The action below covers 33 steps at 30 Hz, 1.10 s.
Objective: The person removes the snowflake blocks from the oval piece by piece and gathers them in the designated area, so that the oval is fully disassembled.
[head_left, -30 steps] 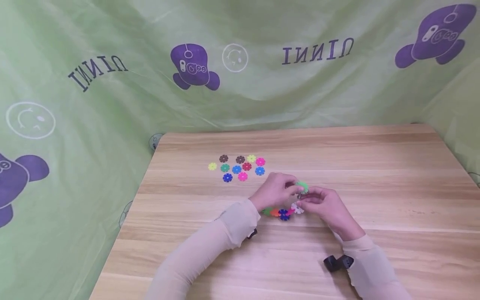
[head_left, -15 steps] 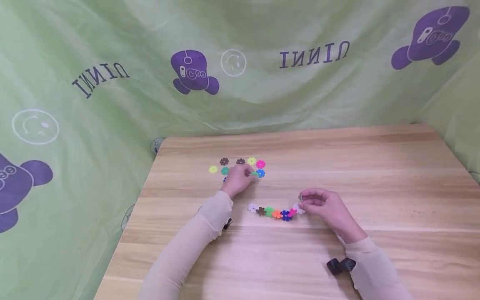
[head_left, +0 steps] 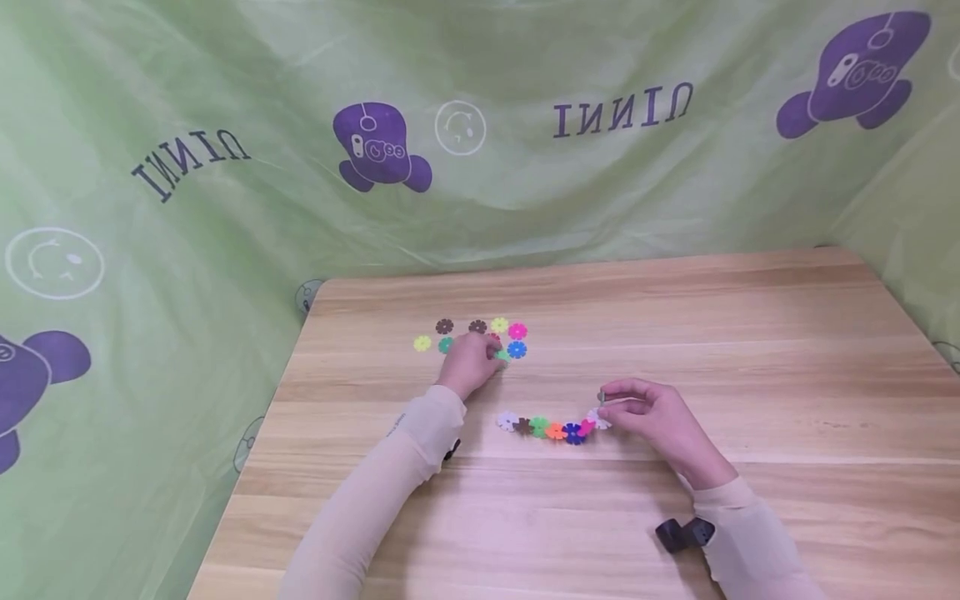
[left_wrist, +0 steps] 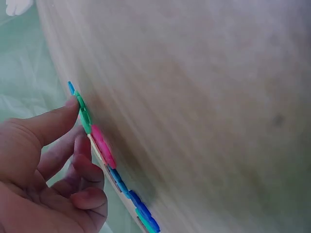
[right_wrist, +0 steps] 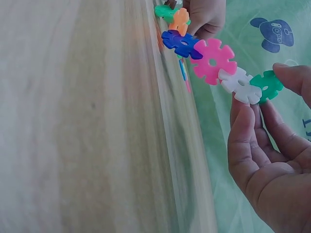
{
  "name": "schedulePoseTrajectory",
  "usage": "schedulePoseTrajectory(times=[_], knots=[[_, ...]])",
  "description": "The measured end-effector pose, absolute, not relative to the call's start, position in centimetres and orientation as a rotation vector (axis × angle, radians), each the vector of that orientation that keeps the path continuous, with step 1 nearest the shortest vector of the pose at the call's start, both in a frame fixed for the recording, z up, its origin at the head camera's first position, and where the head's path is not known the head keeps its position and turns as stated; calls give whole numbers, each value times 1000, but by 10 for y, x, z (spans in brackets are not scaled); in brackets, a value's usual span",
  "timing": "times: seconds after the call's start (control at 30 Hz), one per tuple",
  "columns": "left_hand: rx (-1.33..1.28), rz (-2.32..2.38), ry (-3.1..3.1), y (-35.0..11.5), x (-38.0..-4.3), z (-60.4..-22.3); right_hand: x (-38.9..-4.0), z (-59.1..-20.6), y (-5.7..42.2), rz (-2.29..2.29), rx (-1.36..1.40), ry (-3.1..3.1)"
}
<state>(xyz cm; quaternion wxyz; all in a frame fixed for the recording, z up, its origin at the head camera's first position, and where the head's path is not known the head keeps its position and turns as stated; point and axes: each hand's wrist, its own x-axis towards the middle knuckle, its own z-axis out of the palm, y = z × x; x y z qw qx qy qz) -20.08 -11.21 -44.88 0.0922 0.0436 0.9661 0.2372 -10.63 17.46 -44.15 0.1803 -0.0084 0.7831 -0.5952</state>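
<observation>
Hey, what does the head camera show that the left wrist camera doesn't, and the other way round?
Only the head view: the right hand pinching one end of a chain of discs, plus both sleeves.

Only the left wrist view: a loose dark blue disc on the table, and the curled lower fingers of the left hand.

Both: the left hand pinching a green disc, the table and the green cloth.
</observation>
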Motion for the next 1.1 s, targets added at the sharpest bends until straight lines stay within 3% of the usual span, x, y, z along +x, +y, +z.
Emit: schedulePoseTrajectory(times=[0.4, 0.5, 0.8, 1.1], knots=[[275, 774, 2861, -108, -195, -443, -105, -438, 173, -1703, -32, 2186], [477, 774, 2826, -98, -189, -434, -105, -438, 173, -1715, -59, 2187], [1570, 573, 2631, -55, -164, -407, -107, -437, 175, -1766, -116, 2210], [1925, 377, 2515, -35, -162, -406, -106, -440, 175, -1834, -154, 2159]])
